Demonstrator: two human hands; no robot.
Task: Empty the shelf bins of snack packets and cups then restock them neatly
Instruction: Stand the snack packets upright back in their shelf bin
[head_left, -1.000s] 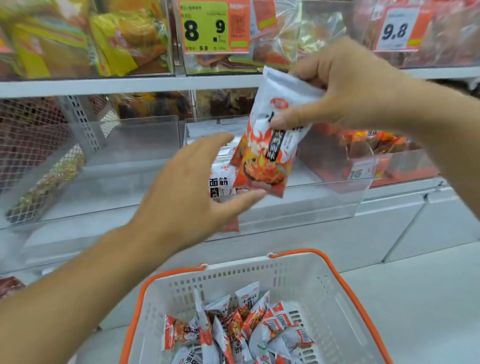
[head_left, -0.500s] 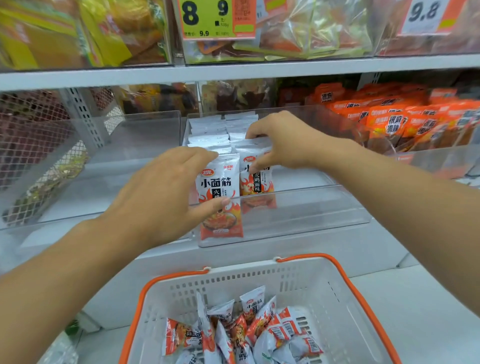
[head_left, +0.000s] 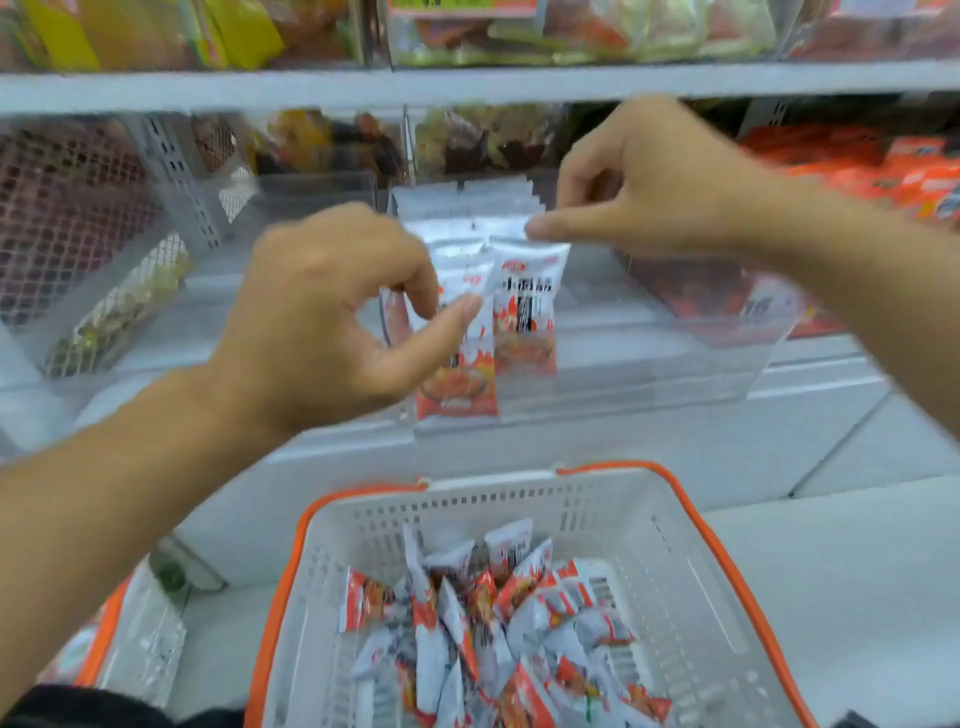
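Observation:
A clear shelf bin holds white and red snack packets standing in two rows. My left hand pinches the top of the front left packet between thumb and forefinger. The front right packet stands upright beside it. My right hand hovers just above that row with its fingers curled and nothing in them; the thumb tip is at the packet's top edge. Below, a white basket with an orange rim holds several more of the same packets.
An empty clear bin sits to the left, with a wire mesh bin beyond it. Orange packets fill the bin to the right. The shelf above carries bagged snacks. Another orange-edged crate lies at the lower left.
My right hand has let go of the packet it set into the right row and has lifted. My left hand has moved from steadying the front left packet to pinching its top.

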